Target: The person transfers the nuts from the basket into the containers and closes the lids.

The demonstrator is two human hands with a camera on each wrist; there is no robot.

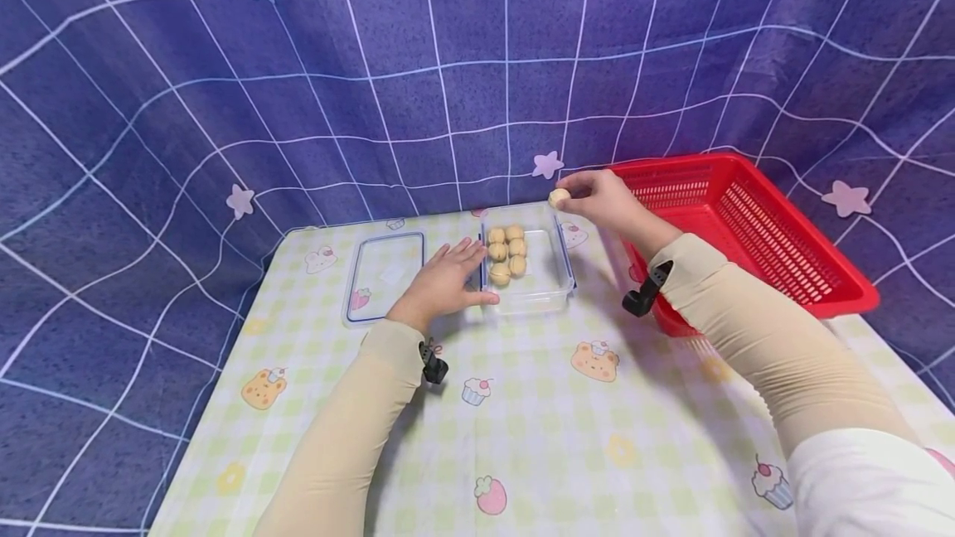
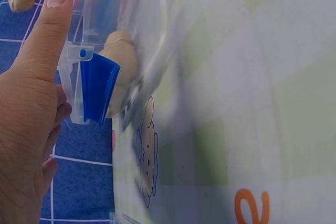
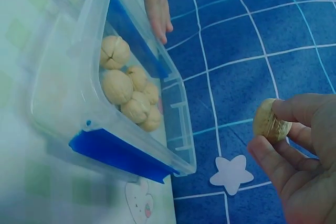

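Note:
My right hand (image 1: 603,200) pinches a pale tan walnut (image 3: 271,120) between thumb and fingers, above the far right corner of a clear plastic box (image 1: 548,259). Several similar walnuts (image 1: 508,251) lie in rows along the left half of the box, whose right half shows bare bottom. Spread along the box's left wall is my left hand (image 1: 446,278), fingers straight, with the thumb by the near left corner. In the left wrist view, its thumb lies beside a blue side clip (image 2: 98,88) of the box.
A clear lid with a blue seal (image 1: 386,276) lies flat on the table left of the box. To the right stands a red plastic basket (image 1: 806,268), partly behind my right forearm. A blue gridded curtain (image 1: 462,89) hangs along the table's (image 1: 545,437) far edge.

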